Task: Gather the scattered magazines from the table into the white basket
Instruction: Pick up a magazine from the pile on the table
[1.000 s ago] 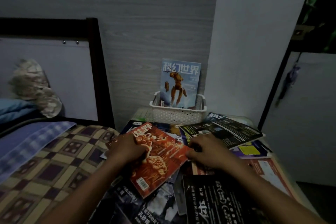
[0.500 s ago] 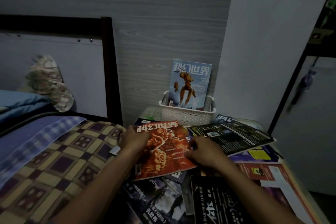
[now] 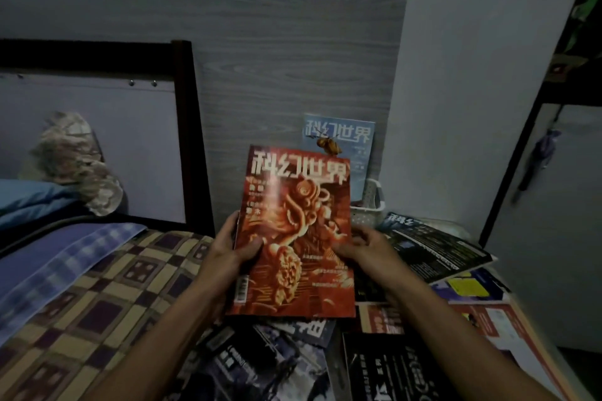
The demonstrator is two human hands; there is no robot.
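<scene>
A bed with a checkered quilt point(image 3: 97, 296) and blue striped blanket point(image 3: 62, 257) lies left of the bench; a camouflage cloth point(image 3: 75, 159) rests against its dark-framed headboard point(image 3: 185, 127).

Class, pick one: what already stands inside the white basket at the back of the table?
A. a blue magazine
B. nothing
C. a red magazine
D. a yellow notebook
A: the blue magazine stands upright in the white basket, while both hands hold the red magazine in front.

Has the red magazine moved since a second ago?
Yes. The red magazine, held by the left hand and right hand, has been lifted off the pile and now overlaps the white basket.
</scene>
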